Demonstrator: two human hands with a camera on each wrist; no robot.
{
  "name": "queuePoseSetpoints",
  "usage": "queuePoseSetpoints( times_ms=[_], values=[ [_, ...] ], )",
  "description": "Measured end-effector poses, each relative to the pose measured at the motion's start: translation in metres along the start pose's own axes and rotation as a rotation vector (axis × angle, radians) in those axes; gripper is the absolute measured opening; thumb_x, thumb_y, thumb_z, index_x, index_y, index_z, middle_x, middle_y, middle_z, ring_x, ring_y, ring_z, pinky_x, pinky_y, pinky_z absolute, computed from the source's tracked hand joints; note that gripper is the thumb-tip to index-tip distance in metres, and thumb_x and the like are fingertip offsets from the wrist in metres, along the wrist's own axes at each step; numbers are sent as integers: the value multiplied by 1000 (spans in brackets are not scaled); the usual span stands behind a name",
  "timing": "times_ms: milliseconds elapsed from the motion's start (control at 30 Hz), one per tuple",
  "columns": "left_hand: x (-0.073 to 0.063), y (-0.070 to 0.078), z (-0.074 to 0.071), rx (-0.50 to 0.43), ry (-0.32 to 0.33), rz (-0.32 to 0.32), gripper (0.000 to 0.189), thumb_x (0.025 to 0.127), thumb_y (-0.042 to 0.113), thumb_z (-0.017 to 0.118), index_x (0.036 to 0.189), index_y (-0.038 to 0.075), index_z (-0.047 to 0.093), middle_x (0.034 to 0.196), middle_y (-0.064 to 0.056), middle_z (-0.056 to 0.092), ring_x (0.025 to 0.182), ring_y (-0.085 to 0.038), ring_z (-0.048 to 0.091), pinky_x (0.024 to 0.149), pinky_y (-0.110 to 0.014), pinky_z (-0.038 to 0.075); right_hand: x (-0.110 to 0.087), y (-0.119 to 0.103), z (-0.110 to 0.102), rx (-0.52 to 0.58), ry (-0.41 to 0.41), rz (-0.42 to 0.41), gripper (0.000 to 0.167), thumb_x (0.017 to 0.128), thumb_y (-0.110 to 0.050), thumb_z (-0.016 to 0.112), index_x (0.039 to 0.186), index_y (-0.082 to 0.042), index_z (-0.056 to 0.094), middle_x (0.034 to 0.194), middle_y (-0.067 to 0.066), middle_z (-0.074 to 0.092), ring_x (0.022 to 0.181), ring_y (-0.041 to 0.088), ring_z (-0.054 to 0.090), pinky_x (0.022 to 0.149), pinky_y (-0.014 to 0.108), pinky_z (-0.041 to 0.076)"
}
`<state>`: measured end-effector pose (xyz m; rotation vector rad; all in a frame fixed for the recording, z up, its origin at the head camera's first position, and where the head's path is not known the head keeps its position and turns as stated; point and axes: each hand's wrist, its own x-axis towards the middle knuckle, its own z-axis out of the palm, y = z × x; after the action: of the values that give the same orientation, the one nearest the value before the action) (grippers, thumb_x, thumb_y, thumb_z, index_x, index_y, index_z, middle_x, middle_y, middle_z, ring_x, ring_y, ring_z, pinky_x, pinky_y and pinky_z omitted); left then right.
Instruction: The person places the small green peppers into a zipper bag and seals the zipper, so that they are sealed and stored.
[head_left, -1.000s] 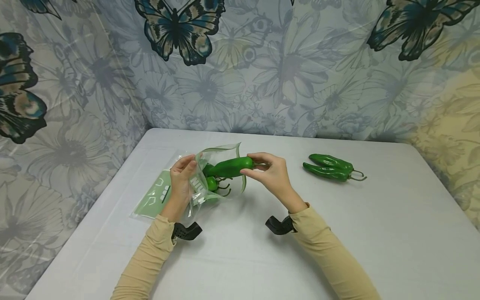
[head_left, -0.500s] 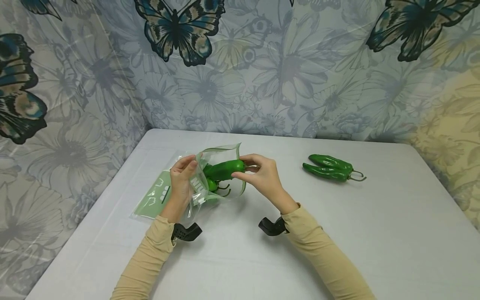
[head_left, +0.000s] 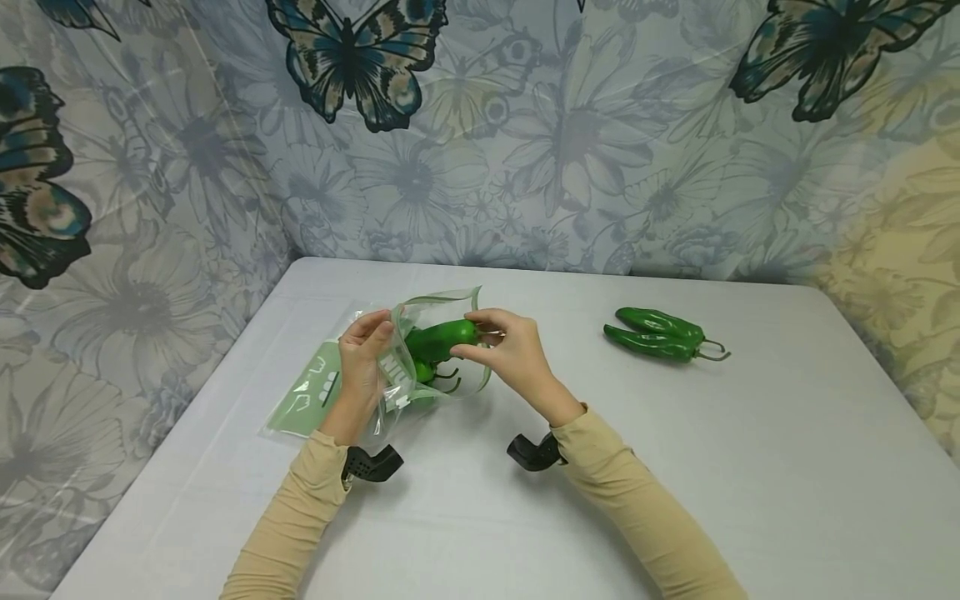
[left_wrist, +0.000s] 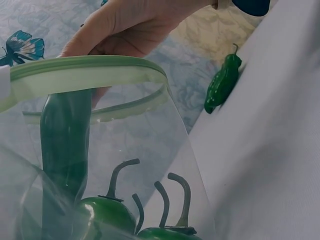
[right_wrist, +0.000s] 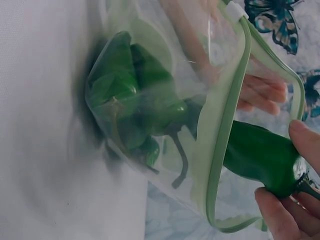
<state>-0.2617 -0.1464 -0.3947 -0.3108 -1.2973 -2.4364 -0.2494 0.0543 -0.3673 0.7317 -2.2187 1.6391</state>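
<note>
A clear zip bag (head_left: 306, 396) with green trim and a green printed panel lies on its side, its mouth facing right. My left hand (head_left: 362, 360) pinches it near the opening. In my right hand (head_left: 512, 354) is a green pepper (head_left: 442, 340), gripped at the stem end with thumb and fingers; its far end is inside the bag mouth. In the right wrist view, the green zip rim (right_wrist: 231, 125) surrounds this pepper's body. Several other green peppers (right_wrist: 155, 97) are inside the bag; the left wrist view shows their curved stems.
Two more green peppers (head_left: 663, 336) lie side by side on the white table (head_left: 750, 467), to the right of my right hand. A wall covering with butterflies and flowers (head_left: 577, 142) rises behind the table. Black wrist mounts (head_left: 373, 463) sit on both forearms.
My right hand has moved left, pushing its pepper deeper into the bag mouth. My left hand and the bag have stayed put.
</note>
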Motion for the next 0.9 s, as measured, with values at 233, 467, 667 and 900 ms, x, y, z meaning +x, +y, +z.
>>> queuePoseSetpoints(
  times_ms=[233, 467, 667, 900],
  values=[
    [0, 0, 0, -2, -1, -1, 19, 64, 20, 80, 79, 13, 71, 74, 4, 65, 67, -5, 57, 60, -17, 43, 1, -3, 4, -22, -18, 41, 44, 66, -11, 79, 104, 5, 62, 97, 12, 63, 84, 20, 60, 71, 22, 48],
    [-1, 0, 1, -4, 2, -5, 20, 63, 20, 80, 79, 12, 71, 73, 4, 65, 66, -4, 57, 59, -17, 43, 0, -29, 5, -3, 34, 19, 40, 67, 3, 75, 101, 15, 59, 92, 23, 61, 82, 31, 60, 70, 33, 51],
    [-1, 0, 0, 8, 0, -6, 19, 64, 20, 80, 79, 13, 71, 74, 4, 65, 67, -5, 57, 60, -17, 44, 1, -23, 11, -8, 80, -37, 39, 67, 4, 75, 100, 15, 58, 92, 23, 60, 82, 31, 60, 70, 31, 50],
    [0, 0, 0, 6, 4, -8, 20, 63, 21, 81, 79, 12, 71, 73, 4, 64, 66, -5, 56, 59, -17, 43, 6, 3, 21, -56, 79, -46, 42, 65, -3, 78, 100, 12, 60, 92, 18, 61, 82, 24, 61, 69, 21, 49]
  ],
)
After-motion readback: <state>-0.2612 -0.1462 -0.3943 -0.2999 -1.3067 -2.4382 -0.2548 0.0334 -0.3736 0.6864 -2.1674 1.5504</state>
